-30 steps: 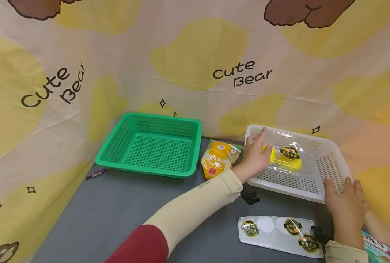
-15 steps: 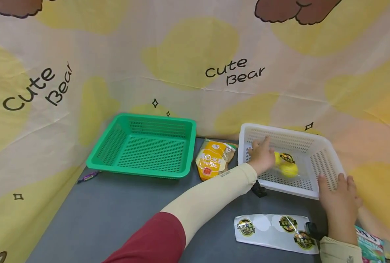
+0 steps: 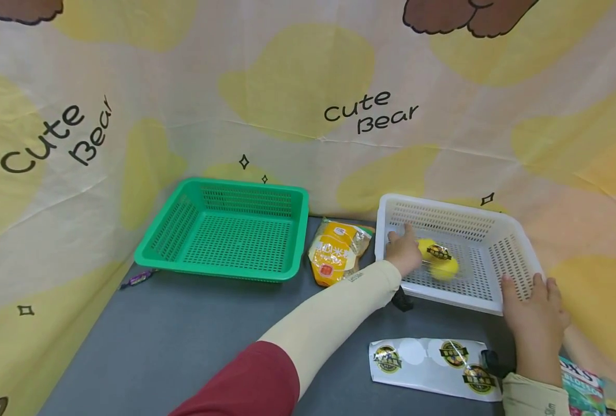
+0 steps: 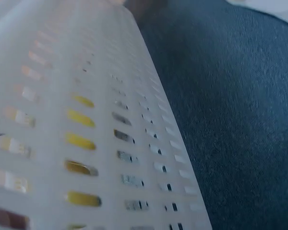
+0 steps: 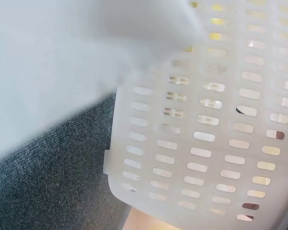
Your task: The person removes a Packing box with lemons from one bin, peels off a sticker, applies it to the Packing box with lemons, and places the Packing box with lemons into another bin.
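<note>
A clear plastic box (image 3: 460, 271) with a dark round sticker and yellow rounded items (image 3: 444, 268) inside lies in the white perforated basket (image 3: 445, 298). My left hand (image 3: 403, 254) reaches into the basket and grips the box's left end; part of its fingers is hidden. At the basket's near right corner, my right hand (image 3: 535, 323) holds the rim, its thumb toward the inner side. Both wrist views mostly show basket wall, the left wrist view with yellow behind the slots (image 4: 80, 140) and the right wrist view with pale slots (image 5: 200, 152).
A green basket (image 3: 221, 271) stands at the left. Between the baskets lies a yellow food packet (image 3: 333, 254). A white sticker sheet (image 3: 427, 381) is in front, a small purple wrapper (image 3: 137, 279) at far left. A teal packet (image 3: 580, 387) and another bare forearm (image 3: 593, 358) are at right.
The clear box has gone down into the white basket with my left hand, then shifted a little left. My right hand stays at the basket's corner. The head view has turned slightly right.
</note>
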`<state>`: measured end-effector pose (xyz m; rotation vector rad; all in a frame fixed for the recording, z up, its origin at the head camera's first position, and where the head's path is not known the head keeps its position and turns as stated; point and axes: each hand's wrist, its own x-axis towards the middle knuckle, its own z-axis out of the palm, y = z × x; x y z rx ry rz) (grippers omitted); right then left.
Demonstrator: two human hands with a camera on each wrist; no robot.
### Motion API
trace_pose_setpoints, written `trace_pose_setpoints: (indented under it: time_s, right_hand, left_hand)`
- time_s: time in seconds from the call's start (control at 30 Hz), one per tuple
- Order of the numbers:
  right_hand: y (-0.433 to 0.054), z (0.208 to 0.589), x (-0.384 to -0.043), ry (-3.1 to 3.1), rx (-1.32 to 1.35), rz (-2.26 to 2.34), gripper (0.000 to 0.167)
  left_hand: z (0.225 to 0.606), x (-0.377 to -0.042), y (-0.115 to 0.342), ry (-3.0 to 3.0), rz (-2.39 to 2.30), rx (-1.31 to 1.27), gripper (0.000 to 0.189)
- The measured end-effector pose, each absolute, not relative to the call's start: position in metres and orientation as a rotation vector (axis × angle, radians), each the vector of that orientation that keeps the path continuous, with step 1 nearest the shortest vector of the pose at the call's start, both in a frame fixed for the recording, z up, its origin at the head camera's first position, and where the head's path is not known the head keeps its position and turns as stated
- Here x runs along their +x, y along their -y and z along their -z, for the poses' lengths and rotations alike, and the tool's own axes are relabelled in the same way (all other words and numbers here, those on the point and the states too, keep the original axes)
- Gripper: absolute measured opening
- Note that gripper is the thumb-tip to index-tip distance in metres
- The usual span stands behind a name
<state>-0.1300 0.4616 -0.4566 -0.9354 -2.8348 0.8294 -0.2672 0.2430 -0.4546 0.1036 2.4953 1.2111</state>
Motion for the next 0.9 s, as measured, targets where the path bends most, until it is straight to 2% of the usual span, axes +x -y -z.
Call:
trace_pose_setpoints:
  time_s: [0.1, 0.23, 0.37, 0.5, 0.6, 0.77, 0.9]
  right_hand:
    - [-0.463, 0.458, -0.134, 2.840, -0.933, -0.838, 0.096]
    - [-0.464, 0.459, -0.139, 2.848, -0.937, -0.854, 0.099]
    - [-0.464, 0.458, -0.140, 2.863, -0.918, -0.841, 0.099]
    - [-0.465, 0.453, -0.138, 2.881, -0.899, -0.806, 0.097]
    - [-0.468, 0.448, -0.135, 2.890, -0.906, -0.796, 0.098]
    - [-0.476, 0.443, -0.138, 2.904, -0.870, -0.811, 0.097]
    - [-0.483, 0.440, -0.140, 2.918, -0.849, -0.810, 0.098]
  left_hand:
    - [0.456, -0.270, -0.241, -2.525, -1.186, 0.128, 0.079]
    - [0.458, -0.271, -0.239, -2.625, -1.083, 0.210, 0.071]
    - [0.453, -0.270, -0.237, -2.840, -0.805, 0.482, 0.062]
    - [0.437, -0.265, -0.231, -3.038, -0.569, 0.814, 0.062]
    - [0.419, -0.260, -0.216, -3.143, -0.428, 0.956, 0.064]
    - [0.396, -0.254, -0.168, -3.315, -0.141, 0.924, 0.072]
    - [0.393, -0.250, -0.122, -3.397, -0.162, 0.797, 0.075]
